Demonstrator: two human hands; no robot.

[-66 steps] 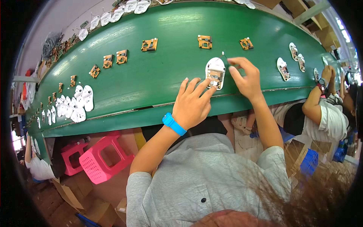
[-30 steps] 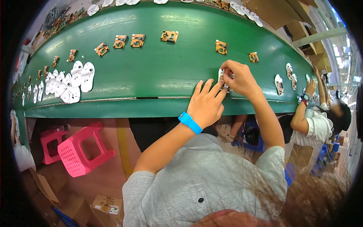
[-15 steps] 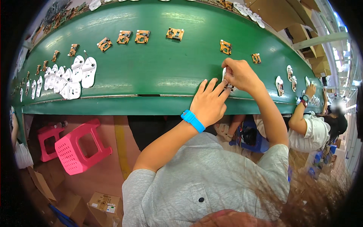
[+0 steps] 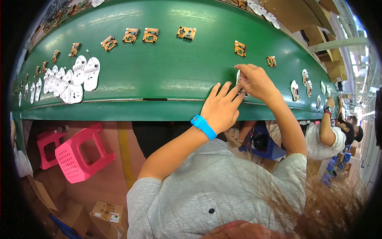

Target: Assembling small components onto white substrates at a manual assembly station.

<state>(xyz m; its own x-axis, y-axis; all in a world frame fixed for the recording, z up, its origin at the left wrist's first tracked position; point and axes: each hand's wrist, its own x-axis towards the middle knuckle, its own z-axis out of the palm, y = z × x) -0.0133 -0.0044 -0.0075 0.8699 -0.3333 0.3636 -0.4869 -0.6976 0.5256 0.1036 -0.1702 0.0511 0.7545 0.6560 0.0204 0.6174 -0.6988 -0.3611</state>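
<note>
My right hand (image 4: 258, 83) is closed, bent over a small white plastic casing (image 4: 238, 76) at the near edge of the green work surface (image 4: 159, 67), fingertips pinching it from above. Most of the casing is hidden under the fingers; a bit of board shows below them. My left hand (image 4: 221, 106), with a blue wristband (image 4: 203, 126), lies palm down with fingers spread. Its fingertips reach the casing's near left side. Beyond the right hand lie two orange-brown circuit boards, the nearer to the middle being this board (image 4: 240, 48).
More circuit boards (image 4: 151, 35) run in a row toward the left. White casings (image 4: 71, 93) are heaped at the left near edge; others with boards (image 4: 295, 90) lie right. A co-worker's hand (image 4: 330, 102) is farther right. Pink stools (image 4: 81, 153) and a cardboard box (image 4: 109, 215) stand below.
My right hand has shifted slightly to the right and down, still at the casing. My left hand has barely moved. The co-worker's arm at the right has moved lower and farther right.
</note>
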